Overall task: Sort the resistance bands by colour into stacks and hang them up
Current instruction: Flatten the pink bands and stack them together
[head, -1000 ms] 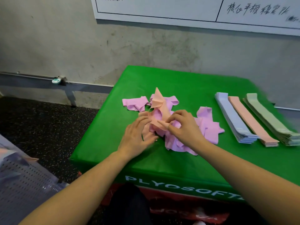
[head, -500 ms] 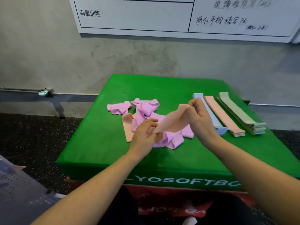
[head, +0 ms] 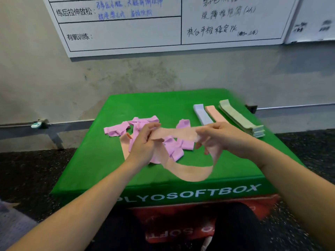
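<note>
A peach band is stretched between my two hands above the green soft box. My left hand grips its left end and my right hand grips its right end; the lower half of the loop sags toward the box's front edge. Beneath the hands lies a loose pile of pink bands with another peach band at its left. At the back right stand three neat stacks: lilac-blue stack, peach stack, green stack.
The box stands against a grey wall with a whiteboard above it. A red box sits under the green one. Dark speckled floor lies on both sides, and a small teal object rests on the wall rail at left.
My hands have lifted the peach band out of the pile and drawn it apart into a long loop. The camera has tilted upward.
</note>
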Demonstrator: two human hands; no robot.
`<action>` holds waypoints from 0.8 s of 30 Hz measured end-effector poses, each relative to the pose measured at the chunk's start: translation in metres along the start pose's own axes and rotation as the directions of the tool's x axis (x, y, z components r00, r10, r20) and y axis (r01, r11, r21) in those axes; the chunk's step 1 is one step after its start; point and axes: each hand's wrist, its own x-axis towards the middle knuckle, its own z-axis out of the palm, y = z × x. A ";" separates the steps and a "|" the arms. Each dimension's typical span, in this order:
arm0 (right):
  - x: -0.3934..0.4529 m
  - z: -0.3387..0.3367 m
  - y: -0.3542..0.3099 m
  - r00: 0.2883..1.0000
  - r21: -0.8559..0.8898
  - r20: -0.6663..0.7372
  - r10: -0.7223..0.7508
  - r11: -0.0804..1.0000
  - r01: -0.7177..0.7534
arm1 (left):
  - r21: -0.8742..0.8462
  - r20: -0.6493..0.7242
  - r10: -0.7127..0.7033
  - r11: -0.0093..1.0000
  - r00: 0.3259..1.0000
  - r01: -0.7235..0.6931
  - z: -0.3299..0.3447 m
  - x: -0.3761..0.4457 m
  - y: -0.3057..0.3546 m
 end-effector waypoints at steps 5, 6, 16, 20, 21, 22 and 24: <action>-0.020 -0.013 0.007 1.000 0.092 0.002 0.026 0.995 -0.027 | 0.142 0.066 -0.014 0.990 0.998 0.005 0.000 -0.011 0.002; -0.023 -0.013 0.009 1.000 0.104 -0.023 0.016 0.995 -0.014 | 0.162 0.089 -0.008 0.987 0.996 -0.006 0.000 -0.013 0.004; -0.043 -0.019 0.010 0.991 0.534 -0.096 0.092 0.845 -0.027 | 0.362 0.195 -0.027 0.931 0.980 -0.046 0.009 -0.028 0.014; -0.046 -0.024 0.007 0.980 0.389 -0.188 0.067 0.921 0.012 | 0.409 0.308 -0.065 0.910 0.949 -0.071 0.024 -0.038 0.019; -0.046 -0.024 0.006 0.976 0.334 -0.212 0.058 0.943 0.017 | 0.445 0.325 -0.070 0.892 0.943 -0.087 0.028 -0.038 0.018; -0.046 -0.024 0.004 0.973 0.287 -0.228 0.043 0.958 0.025 | 0.473 0.340 -0.078 0.876 0.937 -0.099 0.031 -0.038 0.017; -0.047 -0.024 0.000 0.972 0.207 -0.236 0.010 0.977 0.040 | 0.476 0.390 -0.113 0.874 0.914 -0.095 0.038 -0.037 0.019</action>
